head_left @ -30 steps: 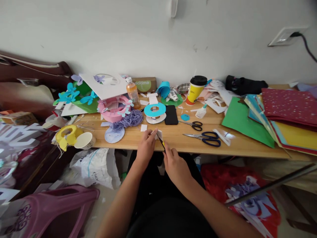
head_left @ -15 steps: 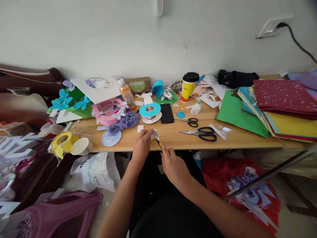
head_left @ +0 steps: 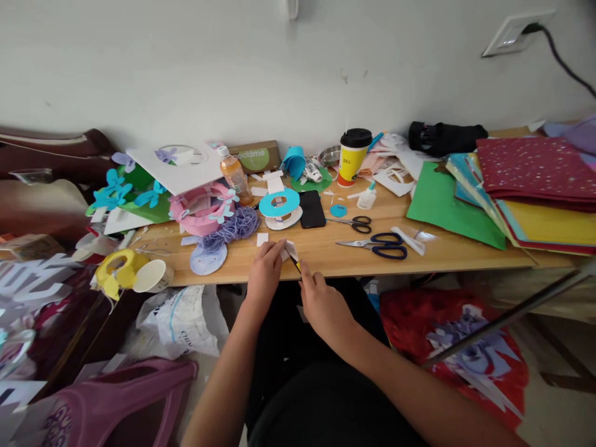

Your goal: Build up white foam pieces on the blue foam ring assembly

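At the table's front edge my left hand is closed, its fingers pinching a small white paper piece. My right hand grips a slim yellow-and-black craft knife, its tip touching that paper. Just beyond my left hand lies a small white paper square. Farther back are a blue paper ring above a white ring, and a black phone. To the right of my hands rest large dark-blue-handled scissors and smaller black scissors.
A glue bottle, yellow cup and drink bottle stand on the wooden table. Purple yarn and a pink paper ring sit left. Coloured sheets pile at right; a red bag lies below.
The camera view has shifted slightly. Both hands stay almost in place, with the knife still against the white paper.
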Demonstrator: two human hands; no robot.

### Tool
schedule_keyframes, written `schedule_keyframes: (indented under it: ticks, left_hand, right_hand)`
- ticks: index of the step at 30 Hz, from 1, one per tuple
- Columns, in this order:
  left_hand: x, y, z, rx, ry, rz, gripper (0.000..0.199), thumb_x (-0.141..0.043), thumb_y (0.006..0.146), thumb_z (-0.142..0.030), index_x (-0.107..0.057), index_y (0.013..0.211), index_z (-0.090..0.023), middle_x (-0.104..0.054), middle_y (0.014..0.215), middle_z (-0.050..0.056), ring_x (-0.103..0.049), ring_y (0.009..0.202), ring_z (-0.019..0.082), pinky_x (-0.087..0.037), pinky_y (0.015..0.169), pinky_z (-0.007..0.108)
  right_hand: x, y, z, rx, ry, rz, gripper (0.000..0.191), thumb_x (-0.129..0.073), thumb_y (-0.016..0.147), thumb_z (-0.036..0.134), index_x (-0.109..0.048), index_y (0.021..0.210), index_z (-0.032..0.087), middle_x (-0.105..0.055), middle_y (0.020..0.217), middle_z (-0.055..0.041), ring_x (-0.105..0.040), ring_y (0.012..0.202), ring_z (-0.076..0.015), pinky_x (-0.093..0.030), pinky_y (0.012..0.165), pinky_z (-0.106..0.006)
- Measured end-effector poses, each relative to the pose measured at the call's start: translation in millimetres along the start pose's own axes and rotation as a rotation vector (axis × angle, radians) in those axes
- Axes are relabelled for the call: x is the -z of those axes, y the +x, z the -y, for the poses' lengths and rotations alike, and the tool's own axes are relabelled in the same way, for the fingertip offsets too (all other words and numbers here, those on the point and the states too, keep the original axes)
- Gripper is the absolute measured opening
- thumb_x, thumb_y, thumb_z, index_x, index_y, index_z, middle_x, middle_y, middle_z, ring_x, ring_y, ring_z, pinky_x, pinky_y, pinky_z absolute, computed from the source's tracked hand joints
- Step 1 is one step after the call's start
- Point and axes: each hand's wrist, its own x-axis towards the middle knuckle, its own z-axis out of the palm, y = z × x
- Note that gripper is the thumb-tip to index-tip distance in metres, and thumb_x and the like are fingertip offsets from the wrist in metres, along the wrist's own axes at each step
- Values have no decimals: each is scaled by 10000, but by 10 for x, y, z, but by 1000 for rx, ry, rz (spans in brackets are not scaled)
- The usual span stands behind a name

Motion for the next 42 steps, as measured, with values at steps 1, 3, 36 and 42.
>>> schedule_keyframes:
  ticks: [1,3,36,42]
  left_hand:
    - [-1,0,-2,2,1,0,362,-499,946,-92,-644,1264,-185,-655,1081,86,-639,1012,185,-509,948,307]
    - [-3,1,-3,8,6,2,360,-498,948,-95,-643,1265,-186,-656,1092,89,-639,1016,187,-509,949,309]
    - [-62,140,295,154,128,45,408,-453,918,-76,-647,1271,-146,-631,1069,122,-633,1001,218,-517,935,352]
    - [4,100,588,186,262,97,385,-460,891,-85,-723,1160,-163,-602,983,125,-617,948,261,-520,932,432]
  right_hand:
    - [7,13,1,8,-2,14,497,-347,1041,233,-333,1523,113,-640,984,-103,-692,648,-185,-532,532,-281]
    - [17,23,2,16,-7,42,506,-342,1037,217,-315,1529,102,-641,985,-113,-693,646,-188,-545,541,-289]
    - [75,-505,-78,-7,-54,158,490,-358,998,148,-453,1479,156,-694,924,-108,-682,575,-206,-534,454,-306]
    - [209,-253,-792,-124,-81,-93,421,-439,1025,375,-534,1419,263,-646,903,-57,-638,675,-182,-427,522,-268]
